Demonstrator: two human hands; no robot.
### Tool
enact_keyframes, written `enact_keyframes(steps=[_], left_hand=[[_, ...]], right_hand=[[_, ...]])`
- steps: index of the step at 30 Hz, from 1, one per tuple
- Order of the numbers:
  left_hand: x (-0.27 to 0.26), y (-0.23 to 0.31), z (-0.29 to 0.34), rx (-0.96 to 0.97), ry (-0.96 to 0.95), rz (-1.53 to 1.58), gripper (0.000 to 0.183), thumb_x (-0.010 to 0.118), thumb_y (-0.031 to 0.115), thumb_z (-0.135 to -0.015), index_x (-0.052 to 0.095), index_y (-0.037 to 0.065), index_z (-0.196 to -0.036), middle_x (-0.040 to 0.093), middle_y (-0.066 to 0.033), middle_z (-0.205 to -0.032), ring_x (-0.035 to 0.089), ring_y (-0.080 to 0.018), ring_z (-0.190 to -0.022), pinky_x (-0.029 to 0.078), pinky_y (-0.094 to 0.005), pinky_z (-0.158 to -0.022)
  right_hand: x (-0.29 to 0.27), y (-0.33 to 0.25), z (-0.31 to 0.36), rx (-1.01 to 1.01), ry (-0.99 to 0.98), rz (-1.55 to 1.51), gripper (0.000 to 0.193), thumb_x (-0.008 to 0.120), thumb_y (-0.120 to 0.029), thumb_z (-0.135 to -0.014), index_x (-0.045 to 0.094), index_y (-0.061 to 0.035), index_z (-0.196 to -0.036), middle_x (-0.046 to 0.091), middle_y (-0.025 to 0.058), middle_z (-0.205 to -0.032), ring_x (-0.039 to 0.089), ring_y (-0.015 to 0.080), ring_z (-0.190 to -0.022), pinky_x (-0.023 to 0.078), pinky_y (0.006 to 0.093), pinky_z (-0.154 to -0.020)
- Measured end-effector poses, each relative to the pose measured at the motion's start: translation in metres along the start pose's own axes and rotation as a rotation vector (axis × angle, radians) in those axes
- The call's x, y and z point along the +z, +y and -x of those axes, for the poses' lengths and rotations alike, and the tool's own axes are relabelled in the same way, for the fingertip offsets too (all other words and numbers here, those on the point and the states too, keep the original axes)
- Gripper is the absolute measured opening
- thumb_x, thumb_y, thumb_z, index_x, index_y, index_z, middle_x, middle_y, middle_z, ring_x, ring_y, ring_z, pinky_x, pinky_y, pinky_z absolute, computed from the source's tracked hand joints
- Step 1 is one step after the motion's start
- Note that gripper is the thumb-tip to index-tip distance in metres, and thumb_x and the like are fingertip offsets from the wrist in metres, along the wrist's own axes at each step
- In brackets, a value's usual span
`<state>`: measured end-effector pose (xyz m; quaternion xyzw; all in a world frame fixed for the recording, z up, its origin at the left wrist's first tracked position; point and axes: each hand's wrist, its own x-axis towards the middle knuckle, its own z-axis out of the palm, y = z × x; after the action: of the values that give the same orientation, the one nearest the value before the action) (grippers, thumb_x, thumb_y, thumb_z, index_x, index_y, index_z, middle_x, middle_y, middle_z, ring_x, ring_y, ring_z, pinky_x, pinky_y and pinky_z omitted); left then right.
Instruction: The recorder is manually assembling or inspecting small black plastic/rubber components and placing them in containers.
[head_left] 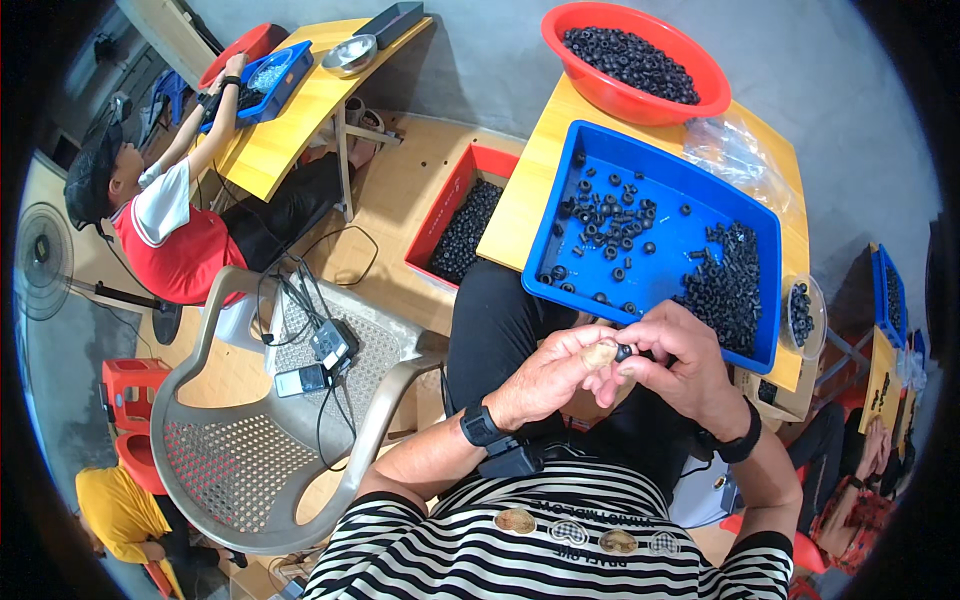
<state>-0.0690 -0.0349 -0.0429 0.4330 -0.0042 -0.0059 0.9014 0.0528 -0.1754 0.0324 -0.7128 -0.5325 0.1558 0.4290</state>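
Just off the near edge of a blue tray [650, 180], my two hands meet over my lap. A small round black part [624, 352] sits between their fingertips. My left hand [560, 372] pinches it from one side, with a pale cover on the thumb. From the other side the thumb and fingers of my right hand [688, 360] close on the same part; whether a second piece is in them is hidden. Inside the tray lie loose black caps [612, 222] at the left and a dense pile of small black pieces [728, 285] at the right.
A red basin [715, 92] of black rings and a clear plastic bag [735, 160] stand behind the tray. To the right is a clear tub [803, 315]; a red crate [432, 225] sits left on the floor. A grey chair [240, 455] holds cables. Other people work nearby.
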Motion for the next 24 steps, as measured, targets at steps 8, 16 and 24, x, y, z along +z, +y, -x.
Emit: enact_keyframes(steps=[8, 16, 24], left_hand=[[0.0, -0.001, -0.001, -0.069, -0.02, 0.256, 0.041, 0.049, 0.034, -0.097, 0.055, -0.001, -0.117, 0.064, -0.0057, -0.09, 0.061, -0.013, -0.067, 0.051, -0.0257, -0.065], [0.003, 0.003, -0.001, -0.054, 0.04, 0.205, 0.032, 0.052, 0.023, -0.096, 0.056, -0.001, -0.117, 0.064, -0.0059, -0.09, 0.06, -0.0109, -0.066, 0.05, -0.0222, -0.063], [0.015, 0.011, -0.002, 0.144, 0.207, -0.179, 0.026, 0.059, 0.01, -0.092, 0.058, -0.001, -0.115, 0.063, -0.0022, -0.087, 0.057, -0.0056, -0.069, 0.048, -0.0192, -0.065]], right_hand=[[-0.003, 0.0, 0.0, -0.014, 0.02, 0.009, 0.025, 0.076, -0.008, -0.073, 0.067, -0.0068, -0.095, 0.057, 0.0036, -0.076, 0.054, 0.0126, -0.064, 0.042, 0.024, -0.054], [0.0, 0.003, 0.001, -0.085, 0.058, 0.065, 0.023, 0.074, -0.004, -0.074, 0.067, -0.007, -0.096, 0.061, 0.006, -0.08, 0.057, 0.0145, -0.066, 0.044, 0.0248, -0.054], [0.009, 0.009, 0.013, 0.344, 0.09, -0.563, 0.018, 0.067, -0.004, -0.084, 0.061, -0.0025, -0.101, 0.065, 0.0024, -0.084, 0.058, 0.0079, -0.072, 0.047, 0.0225, -0.063]])
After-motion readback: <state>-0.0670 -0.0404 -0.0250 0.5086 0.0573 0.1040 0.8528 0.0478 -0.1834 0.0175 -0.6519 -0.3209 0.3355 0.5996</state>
